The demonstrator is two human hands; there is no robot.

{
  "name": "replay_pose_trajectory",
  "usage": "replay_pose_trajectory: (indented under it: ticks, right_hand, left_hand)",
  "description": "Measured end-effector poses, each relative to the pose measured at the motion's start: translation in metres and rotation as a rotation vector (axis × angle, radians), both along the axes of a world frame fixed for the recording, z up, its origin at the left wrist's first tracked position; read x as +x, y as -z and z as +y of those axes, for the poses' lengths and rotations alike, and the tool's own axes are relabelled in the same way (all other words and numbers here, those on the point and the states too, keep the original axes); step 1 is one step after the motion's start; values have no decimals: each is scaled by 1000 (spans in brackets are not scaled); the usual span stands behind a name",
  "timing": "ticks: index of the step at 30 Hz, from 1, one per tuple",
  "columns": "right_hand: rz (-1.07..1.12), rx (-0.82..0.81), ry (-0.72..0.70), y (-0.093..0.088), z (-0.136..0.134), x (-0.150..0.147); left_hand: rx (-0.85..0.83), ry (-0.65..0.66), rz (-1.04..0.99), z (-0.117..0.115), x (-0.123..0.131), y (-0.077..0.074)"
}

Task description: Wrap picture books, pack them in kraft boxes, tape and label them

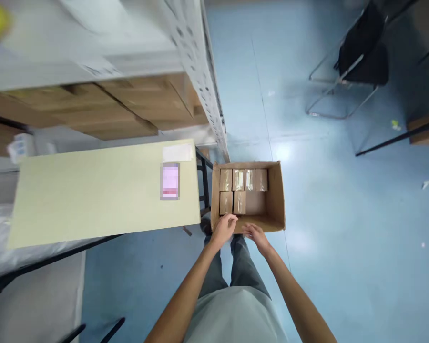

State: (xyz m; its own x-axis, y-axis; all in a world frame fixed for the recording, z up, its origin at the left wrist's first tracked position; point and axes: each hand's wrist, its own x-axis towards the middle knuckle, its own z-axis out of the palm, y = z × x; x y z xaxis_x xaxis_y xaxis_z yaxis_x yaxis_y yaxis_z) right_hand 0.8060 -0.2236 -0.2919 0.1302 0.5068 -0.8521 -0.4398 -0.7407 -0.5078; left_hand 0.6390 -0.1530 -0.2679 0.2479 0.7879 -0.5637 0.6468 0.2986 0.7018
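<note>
An open cardboard carton stands on the floor in front of my feet. Inside it, several small taped brown boxes form a far row, and two more small boxes sit at the left of the near row. Bare carton bottom shows to their right. My left hand is over the carton's near rim at the left, fingers loosely curved and holding nothing I can see. A little apart from it, my right hand hovers over the same rim with its fingers bent and parted, also without anything visible in it.
Left of the carton is a pale yellow table with a phone-like pink-screened object and a white paper on it. Behind rises a white perforated shelf post, beside shelved large cartons. A black chair stands far right.
</note>
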Motion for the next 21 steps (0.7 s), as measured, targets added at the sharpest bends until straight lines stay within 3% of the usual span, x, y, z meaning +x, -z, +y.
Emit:
replay_pose_trajectory:
  ticks: [3, 6, 10, 15, 21]
  right_hand:
    - [9, 29, -89, -42, -5, 7]
    - [-4, 163, -193, -85, 3, 3]
    - [-36, 359, -282, -147, 22, -24]
    - [-91, 562, -375, -210, 25, -89]
    - [-89, 650, -599, -250, -6, -210]
  left_hand:
    - [121, -169, -214, -13, -27, -56]
    - [227, -263, -287, -33, -58, -106]
    - [290, -388, -291, -66, -103, -159]
    - [362, -621, -349, -115, -171, -196]
    - [458, -913, -405, -197, -283, -209]
